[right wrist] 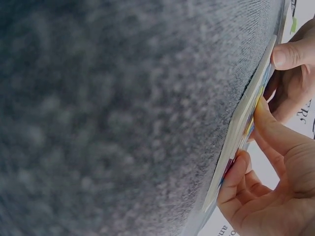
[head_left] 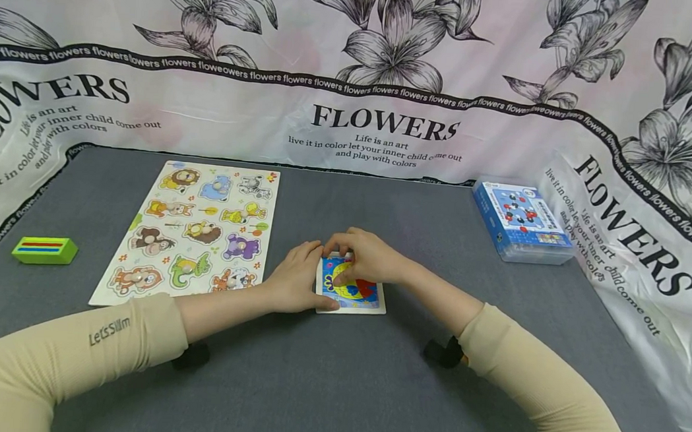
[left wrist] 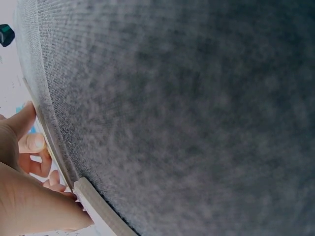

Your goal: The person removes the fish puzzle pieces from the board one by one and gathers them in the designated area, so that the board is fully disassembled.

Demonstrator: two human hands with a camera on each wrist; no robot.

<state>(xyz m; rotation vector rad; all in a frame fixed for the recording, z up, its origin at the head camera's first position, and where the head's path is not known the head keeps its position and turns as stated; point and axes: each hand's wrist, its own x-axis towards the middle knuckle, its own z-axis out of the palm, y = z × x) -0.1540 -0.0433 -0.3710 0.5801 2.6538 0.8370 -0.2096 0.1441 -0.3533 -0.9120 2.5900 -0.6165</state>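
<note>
A small jigsaw board (head_left: 352, 311) with a white rim and a blue, yellow and red picture lies flat in the middle of the table. My left hand (head_left: 297, 279) holds its left side, thumb at the near left corner and fingers towards the far left corner. Over the picture, my right hand (head_left: 373, 258) has curled fingers and a thumb on a yellow puzzle piece (head_left: 350, 293). A red piece (head_left: 367, 289) shows beside it. The right wrist view catches the board (right wrist: 231, 132) edge-on, the right fingertips (right wrist: 237, 164) against its face; the exact pinch is partly hidden.
Left of the hands lies a large animal peg board (head_left: 163, 231), its near right part close to the left forearm. A green block with coloured stripes (head_left: 45, 251) sits at the far left. Back right stands a blue-and-white box (head_left: 521, 220). A flower-printed cloth (head_left: 379, 152) borders the grey table.
</note>
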